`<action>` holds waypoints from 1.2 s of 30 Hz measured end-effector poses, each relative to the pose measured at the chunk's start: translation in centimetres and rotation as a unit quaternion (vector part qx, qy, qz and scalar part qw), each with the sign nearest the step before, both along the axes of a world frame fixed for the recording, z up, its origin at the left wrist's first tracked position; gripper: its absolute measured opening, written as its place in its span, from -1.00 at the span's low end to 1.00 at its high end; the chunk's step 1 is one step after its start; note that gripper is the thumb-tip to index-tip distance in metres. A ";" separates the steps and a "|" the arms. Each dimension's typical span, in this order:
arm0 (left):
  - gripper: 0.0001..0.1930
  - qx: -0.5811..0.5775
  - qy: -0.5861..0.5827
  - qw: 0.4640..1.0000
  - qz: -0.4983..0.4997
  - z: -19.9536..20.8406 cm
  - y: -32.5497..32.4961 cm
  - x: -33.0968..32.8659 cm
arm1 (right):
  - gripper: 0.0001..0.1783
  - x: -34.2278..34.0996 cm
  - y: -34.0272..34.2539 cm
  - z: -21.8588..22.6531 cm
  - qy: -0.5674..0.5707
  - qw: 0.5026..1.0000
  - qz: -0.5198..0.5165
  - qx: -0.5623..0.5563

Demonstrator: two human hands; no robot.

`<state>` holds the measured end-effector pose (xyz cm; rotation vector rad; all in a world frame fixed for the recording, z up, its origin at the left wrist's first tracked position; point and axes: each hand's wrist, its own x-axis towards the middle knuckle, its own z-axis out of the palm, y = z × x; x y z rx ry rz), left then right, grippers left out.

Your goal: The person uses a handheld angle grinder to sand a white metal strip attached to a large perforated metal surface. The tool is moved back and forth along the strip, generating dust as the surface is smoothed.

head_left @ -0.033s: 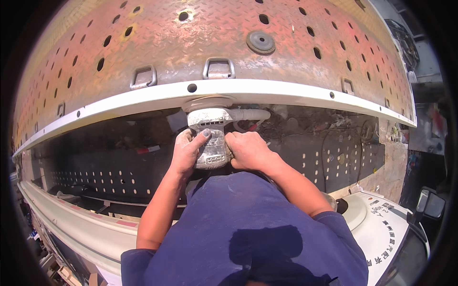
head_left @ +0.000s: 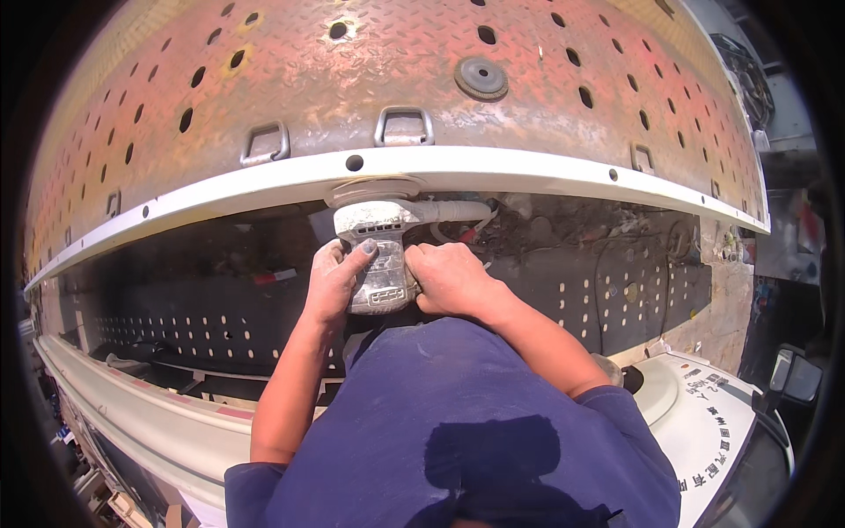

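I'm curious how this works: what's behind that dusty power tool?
Behind the power tool, part of a round pad shows beside the white rail. The pad's far face is hidden, so I can't tell whether they touch.

Power tool (head_left: 383,277), dusty matt plastic-looking, far deck (head_left: 405,66), rough tread-patterned metal, edge rail (head_left: 493,162), smooth white paint, near shirt (head_left: 440,378), matt cloth

Two hands (head_left: 333,282) (head_left: 452,276), one power tool (head_left: 383,267), one loose disc (head_left: 481,80), at least four metal loops (head_left: 429,126)
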<state>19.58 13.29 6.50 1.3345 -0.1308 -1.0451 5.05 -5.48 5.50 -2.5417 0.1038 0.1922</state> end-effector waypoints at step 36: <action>-0.54 0.017 0.075 0.996 -0.037 -2.0 -2.9 -1.5 | -0.59 -2.6 -1.9 1.4 0.088 0.995 -0.038 -0.015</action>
